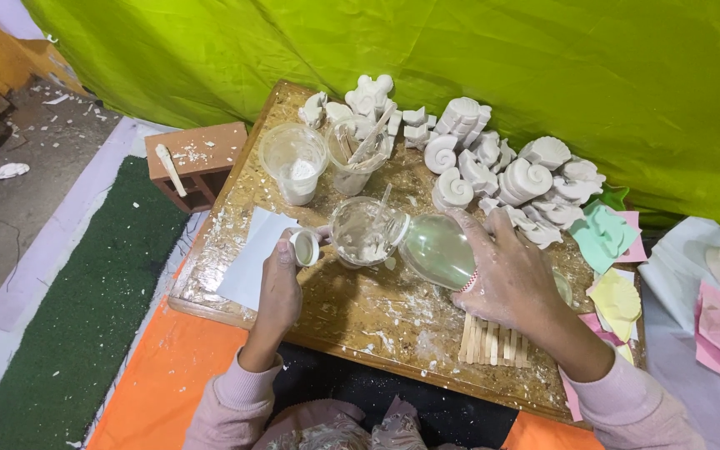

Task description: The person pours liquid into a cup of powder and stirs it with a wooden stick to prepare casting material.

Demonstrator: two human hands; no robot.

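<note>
The clear bottle (437, 250) lies tipped nearly flat, long axis running right to left, its mouth meeting the rim of the smeared plastic cup (363, 232) mid-table. The right hand (506, 279) wraps its fingers over the bottle's base; the left hand (281, 279) pinches a small white cap (304, 247) just left of the cup. White plaster shells (514, 175) crowd behind, while the wooden table (377, 317) has bare room toward the near edge.

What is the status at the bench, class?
Left hand holds cap. Right hand tips bottle into cup. Nothing in the way.
</note>
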